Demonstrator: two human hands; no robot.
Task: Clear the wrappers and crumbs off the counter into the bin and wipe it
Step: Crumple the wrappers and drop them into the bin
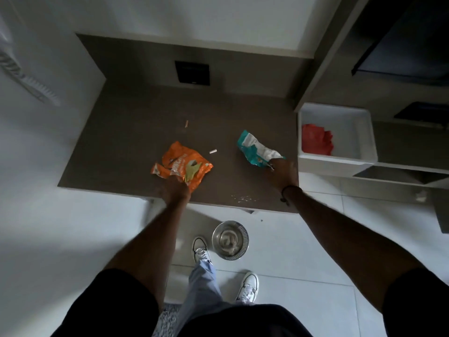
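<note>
An orange snack wrapper point(182, 165) lies crumpled on the brown counter point(126, 132); my left hand point(175, 189) grips its near edge. To the right a teal and white wrapper point(257, 149) is pinched at its near corner by my right hand point(283, 175). Pale crumbs point(243, 198) are scattered by the counter's front edge. Two small paper scraps lie further back, one white point(213, 151) and one tan point(186, 123). A round metal bin point(230, 240) stands open on the floor below the counter edge.
A white tub point(340, 132) holding a red cloth point(317, 139) sits on a shelf right of the counter. A black wall plate point(192, 72) is on the backsplash. My feet in white shoes stand on the tiled floor beside the bin.
</note>
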